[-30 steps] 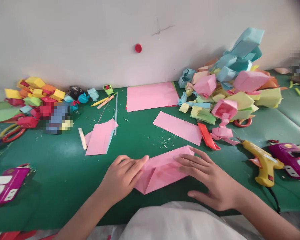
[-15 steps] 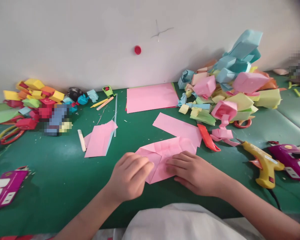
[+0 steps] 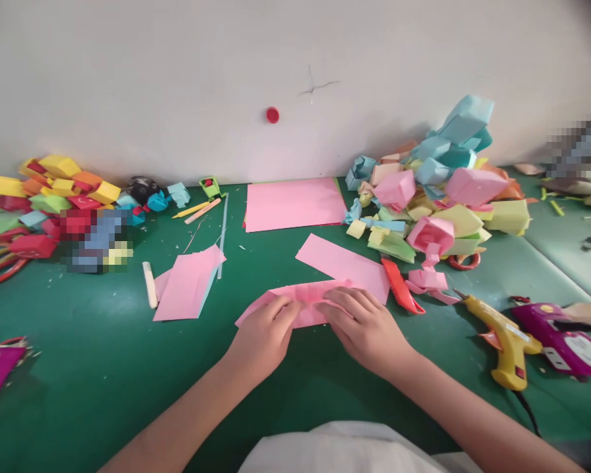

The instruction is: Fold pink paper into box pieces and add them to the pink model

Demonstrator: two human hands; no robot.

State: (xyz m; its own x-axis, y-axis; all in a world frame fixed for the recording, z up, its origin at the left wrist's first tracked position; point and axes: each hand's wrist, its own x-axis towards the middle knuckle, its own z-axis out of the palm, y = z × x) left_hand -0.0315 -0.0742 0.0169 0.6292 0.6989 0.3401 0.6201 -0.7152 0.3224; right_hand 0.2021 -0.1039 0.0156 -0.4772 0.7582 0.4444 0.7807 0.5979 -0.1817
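Between my hands is a creased sheet of pink paper, its near edge folded over, held just above the green table. My left hand grips its near left part, thumb and fingers pinched together. On the near right part, my right hand closes its bent fingers over the paper; that end is partly hidden beneath it. Just beyond lies a flat pink strip of paper, with a red cutter at its right end. A small stack of pink sheets rests to the left.
A pink paper stack lies against the wall. Folded paper shapes are heaped at right and left. A yellow glue gun with a black cord and a purple power strip are at right. A white stick lies at left.
The pink paper's near side has been folded up, so it looks narrower. My left hand has gone from a raised fist to pinching the paper's edge. The view has tilted up and shifted slightly.
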